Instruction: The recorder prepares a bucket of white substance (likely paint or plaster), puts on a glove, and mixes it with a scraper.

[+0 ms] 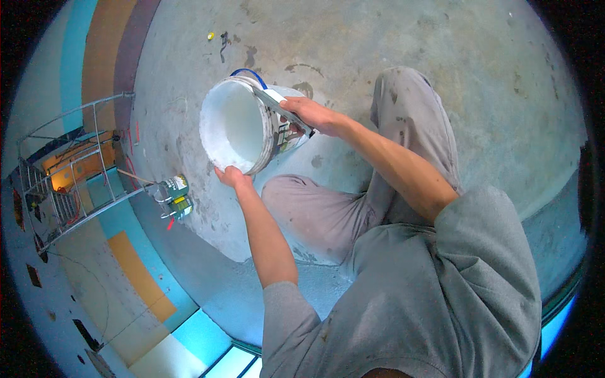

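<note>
At the upper centre of the frame, the left hand [233, 177] grasps the tilted plastic bucket [236, 113] by its lower rim, apparently for steadiness, while the right hand [312, 114] grips a flat scraper-like tool [295, 119] against the rim's right side.

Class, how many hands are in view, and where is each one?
2. The left hand is at the white bucket's lower rim; the right hand holds a flat tool by the bucket's upper-right rim. No others show.

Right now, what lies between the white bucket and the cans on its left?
In the head view, only stained concrete floor shows between the white bucket and the cans.
</note>
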`<act>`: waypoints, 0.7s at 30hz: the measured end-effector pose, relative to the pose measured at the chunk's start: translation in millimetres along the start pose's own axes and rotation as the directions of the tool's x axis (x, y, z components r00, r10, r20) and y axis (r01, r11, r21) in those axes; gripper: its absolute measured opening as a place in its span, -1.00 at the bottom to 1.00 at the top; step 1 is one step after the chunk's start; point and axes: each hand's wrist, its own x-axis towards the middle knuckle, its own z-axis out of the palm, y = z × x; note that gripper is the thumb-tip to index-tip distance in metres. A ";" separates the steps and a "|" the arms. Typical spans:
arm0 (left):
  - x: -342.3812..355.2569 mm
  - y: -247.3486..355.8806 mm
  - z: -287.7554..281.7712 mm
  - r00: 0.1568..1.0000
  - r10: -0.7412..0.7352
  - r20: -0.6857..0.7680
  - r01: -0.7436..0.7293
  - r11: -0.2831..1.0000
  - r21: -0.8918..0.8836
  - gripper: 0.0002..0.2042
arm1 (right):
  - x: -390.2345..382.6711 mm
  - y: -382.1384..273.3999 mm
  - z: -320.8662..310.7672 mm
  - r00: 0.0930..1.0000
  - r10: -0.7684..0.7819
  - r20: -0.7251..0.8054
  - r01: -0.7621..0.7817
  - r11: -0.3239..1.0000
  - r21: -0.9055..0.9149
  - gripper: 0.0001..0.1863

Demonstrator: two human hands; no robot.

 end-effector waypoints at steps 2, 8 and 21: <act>7.1 -4.4 -5.8 1.000 0.019 0.008 -0.019 1.000 -0.009 -0.49 | 0.9 -2.4 4.3 1.000 0.002 -0.001 -0.002 1.000 0.007 -0.62; 2.5 -4.9 -2.3 0.999 0.031 0.037 -0.030 0.999 -0.026 -0.49 | -2.4 -1.9 3.4 1.000 0.019 -0.004 -0.019 1.000 0.005 -0.66; 12.1 -8.3 -7.2 0.999 0.042 0.020 -0.042 0.999 0.015 -0.44 | -2.1 1.0 8.6 1.000 0.006 -0.017 -0.004 0.998 0.067 -0.62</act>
